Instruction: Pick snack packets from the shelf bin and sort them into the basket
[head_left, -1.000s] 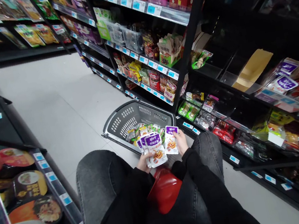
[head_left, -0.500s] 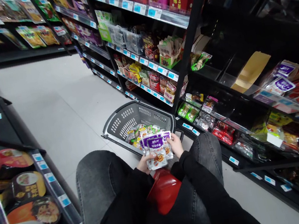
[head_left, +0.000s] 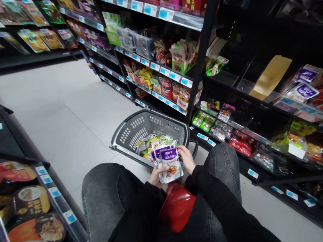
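A: Look, the person sits low in the aisle, knees apart, with a red stool (head_left: pixel 176 206) underneath. Both hands are on one stack of packets (head_left: pixel 169 163).

B: Yes, white packets with a purple band. The left hand (head_left: pixel 156 175) holds the stack from below and from the left edge, fingers closed around it. The right hand (head_left: pixel 186 159) pinches the right edge, thumb on the front face.

A: And where is the stack exactly?

B: In the air, just above the near rim of the grey basket (head_left: pixel 129 133), which stands on the floor between the knees. More packets, green and yellow ones, lie inside the basket.

A: How would you do this well, in your opinion?

B: I think the edges should be squared first, so that the stack is even. The left hand should keep the weight, and the right should only guide. If the right thumb presses too softly, the front packet can slide off, because such foil is slippery, I suppose.

A: The shelf (head_left: pixel 276 134) on the right has the same purple packets (head_left: pixel 308 90), higher up.

B: True. I cannot tell how many are in the stack; they overlap too much.
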Demonstrator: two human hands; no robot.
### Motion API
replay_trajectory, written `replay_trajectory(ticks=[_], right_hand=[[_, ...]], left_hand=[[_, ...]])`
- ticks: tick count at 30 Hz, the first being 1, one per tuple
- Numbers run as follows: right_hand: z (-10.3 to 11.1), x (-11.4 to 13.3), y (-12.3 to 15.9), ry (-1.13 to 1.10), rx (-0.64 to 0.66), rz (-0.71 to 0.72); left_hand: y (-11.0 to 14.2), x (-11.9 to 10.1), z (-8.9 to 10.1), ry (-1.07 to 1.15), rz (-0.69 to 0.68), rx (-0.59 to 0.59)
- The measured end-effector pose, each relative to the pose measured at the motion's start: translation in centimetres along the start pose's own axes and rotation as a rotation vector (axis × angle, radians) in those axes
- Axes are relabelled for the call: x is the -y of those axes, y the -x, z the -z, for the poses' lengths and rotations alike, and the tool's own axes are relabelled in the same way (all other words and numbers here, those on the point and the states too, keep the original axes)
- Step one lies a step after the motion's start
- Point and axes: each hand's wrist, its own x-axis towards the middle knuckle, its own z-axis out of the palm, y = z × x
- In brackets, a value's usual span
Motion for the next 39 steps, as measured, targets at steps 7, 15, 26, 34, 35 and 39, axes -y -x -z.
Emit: replay_trajectory(ticks=[7, 15, 26, 34, 35, 39], right_hand=[[0.0, 1.4, 1.0, 0.239, 0.058, 0.143], [0.2, -0.1, 0.0, 0.084, 0.132, 0.057], [2.5, -0.8, -1.8, -0.028, -0.108, 0.037], [3.8, -1.0, -2.1, 0.023, -0.324, -0.060], [3.3, -1.3, -1.9, 0.053, -0.267, -0.044], [1.9, -2.0, -1.3, 0.175, -0.218, 0.011]], left_hand=[[-0.2, -0.1, -0.1, -0.052, -0.026, -0.092], [0.3, -0.5, -1.3, -0.020, -0.012, -0.093], [0.2, -0.6, -0.7, 0.051, -0.020, -0.122], [0.5, -0.6, -1.0, 0.050, 0.035, -0.077], [0.5, -0.6, -1.1, 0.047, 0.041, -0.056], [0.7, -0.6, -1.2, 0.040, 0.046, -0.059]])
